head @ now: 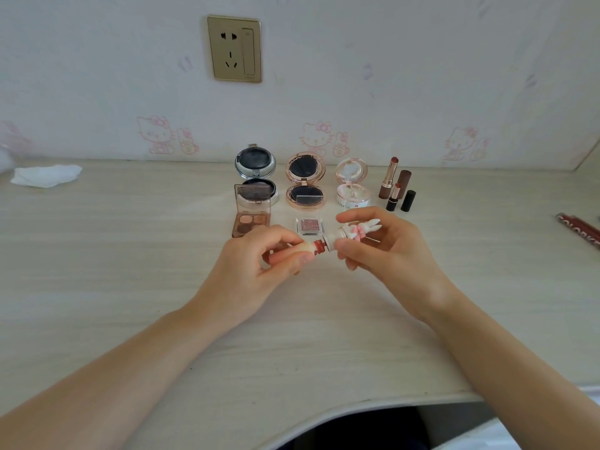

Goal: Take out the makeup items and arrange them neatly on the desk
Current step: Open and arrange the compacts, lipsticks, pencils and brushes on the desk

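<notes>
Over the middle of the desk [130, 271], my left hand [259, 271] pinches a small cream lip-gloss bottle [310, 247] with a red neck. My right hand [386, 251] pinches its white rabbit-shaped cap [357, 232], just off the neck. Behind them stand three open compacts: silver [256, 170], rose-gold [305, 180] and pink-white [352, 181]. In front of these lie an open brown eyeshadow palette [251, 211] and a small clear glitter shadow [309, 225]. Two uncapped lipsticks [389, 177] [393, 196] and their caps [408, 200] stand at the right.
A crumpled white tissue [45, 175] lies at the far left. A red package [581, 230] pokes in at the right edge. A wall socket [234, 48] is on the patterned wall behind. The desk's curved front edge [324, 420] runs below my arms.
</notes>
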